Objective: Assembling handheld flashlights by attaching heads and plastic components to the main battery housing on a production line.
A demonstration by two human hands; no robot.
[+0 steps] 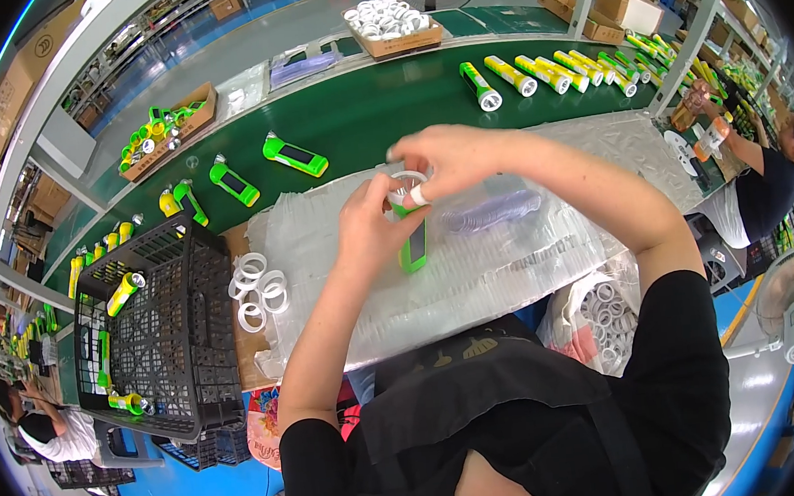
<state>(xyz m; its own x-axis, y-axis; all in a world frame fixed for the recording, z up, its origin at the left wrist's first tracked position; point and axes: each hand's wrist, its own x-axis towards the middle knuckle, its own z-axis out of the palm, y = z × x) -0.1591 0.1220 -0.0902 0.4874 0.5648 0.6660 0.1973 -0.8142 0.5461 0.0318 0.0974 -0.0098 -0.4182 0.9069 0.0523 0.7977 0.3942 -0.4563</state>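
Green long surface (356, 100) crosses the workshop in my head view, with a pale table (356, 322) on the near side.

Between the two hands, over the table, I see a green flashlight (414, 248): its body has a dark panel along the face and hangs slightly tilted, lower end down. At its upper end sits a white ring (407, 175); whether it is seated on the head I cannot tell. My left hand (366, 215) is curled narrow about the flashlight's upper part. My right hand (455, 158), a white band on its thumb, bends over from the other side, its fingers closed in on the ring; the far fingertips are blurred.

Crinkled clear plastic covers the table. On it, just right of the flashlight, lies a row of clear discs (493, 212). Beyond, finished-looking yellow flashlights (552, 74) line the green surface, and a carton (406, 43) heaped with white rings stands behind. A co-worker (774, 182) sits far right.

Loose white rings (261, 290) rest by the table's left edge, where a black crate (214, 344) crowds the side. Plastic-covered space spreads right of the discs, toward the forearm; the near edge meets the apron.
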